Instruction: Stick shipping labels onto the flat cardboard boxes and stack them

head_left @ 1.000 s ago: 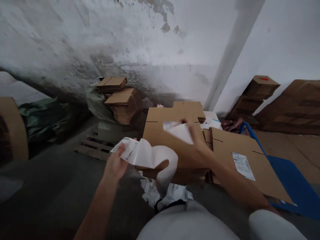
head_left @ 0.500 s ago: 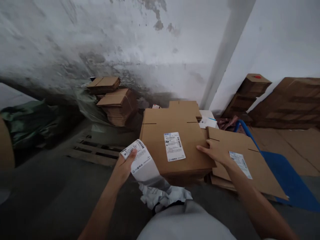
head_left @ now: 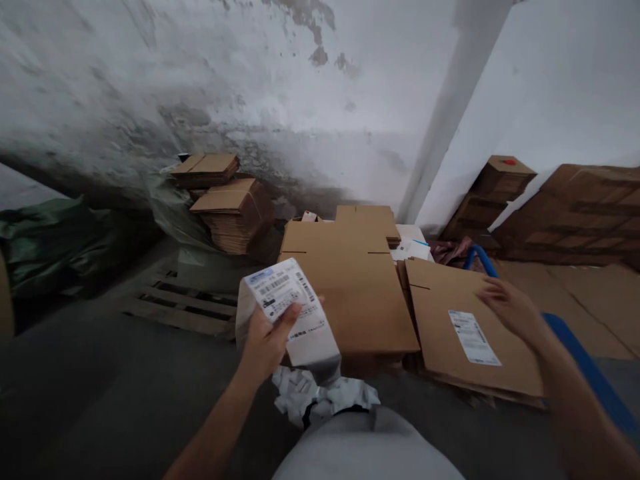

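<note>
My left hand is closed on a strip of printed shipping labels, thumb on top; the strip hangs down toward crumpled white paper at my waist. In front of me is a stack of flattened cardboard boxes, its top sheet bare of any label. To its right lies a second pile, whose top flattened box bears a white shipping label. My right hand is over that pile's right side, its slightly blurred fingers loosely apart with nothing in them.
Bundled flat cardboard stands at the left behind a wooden pallet. A blue cart handle rises beyond the right pile. White papers lie behind the stacks. Tall cardboard bundles lean against the right wall.
The labelled flattened box has gone from the middle stack, and one lies atop the right pile. My right hand moved right and let go. My left hand shifted right with the labels.
</note>
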`<control>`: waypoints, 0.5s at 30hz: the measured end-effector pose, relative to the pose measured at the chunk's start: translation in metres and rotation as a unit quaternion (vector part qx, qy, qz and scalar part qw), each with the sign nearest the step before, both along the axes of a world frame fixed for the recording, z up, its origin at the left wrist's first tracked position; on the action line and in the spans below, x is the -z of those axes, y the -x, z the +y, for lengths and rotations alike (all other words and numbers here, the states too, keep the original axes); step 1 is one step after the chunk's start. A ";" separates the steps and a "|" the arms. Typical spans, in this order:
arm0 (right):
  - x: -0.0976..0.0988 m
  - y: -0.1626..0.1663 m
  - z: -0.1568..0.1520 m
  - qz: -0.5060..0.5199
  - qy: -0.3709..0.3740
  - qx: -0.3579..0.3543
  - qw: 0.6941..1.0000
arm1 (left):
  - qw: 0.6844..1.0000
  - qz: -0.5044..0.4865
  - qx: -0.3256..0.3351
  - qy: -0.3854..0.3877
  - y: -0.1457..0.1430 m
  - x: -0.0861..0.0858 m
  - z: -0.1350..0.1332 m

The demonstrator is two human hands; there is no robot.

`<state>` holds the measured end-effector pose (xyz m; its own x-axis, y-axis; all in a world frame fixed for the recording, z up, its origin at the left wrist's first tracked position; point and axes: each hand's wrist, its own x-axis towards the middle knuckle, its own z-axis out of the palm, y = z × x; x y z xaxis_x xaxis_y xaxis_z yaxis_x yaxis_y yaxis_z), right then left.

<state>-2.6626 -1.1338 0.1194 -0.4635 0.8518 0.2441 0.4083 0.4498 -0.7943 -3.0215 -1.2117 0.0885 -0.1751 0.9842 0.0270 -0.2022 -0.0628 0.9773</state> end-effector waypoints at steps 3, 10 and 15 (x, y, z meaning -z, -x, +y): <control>0.000 0.067 -0.011 -0.002 -0.016 0.045 0.999 | 0.989 0.114 0.083 -0.036 -0.021 -0.009 0.000; 0.004 0.174 -0.034 0.026 -0.177 -0.066 0.982 | 0.992 -0.015 0.122 0.014 -0.004 -0.002 -0.009; 0.008 0.189 -0.049 0.004 -0.228 -0.165 0.960 | 0.963 -0.246 0.015 0.111 0.017 0.001 -0.008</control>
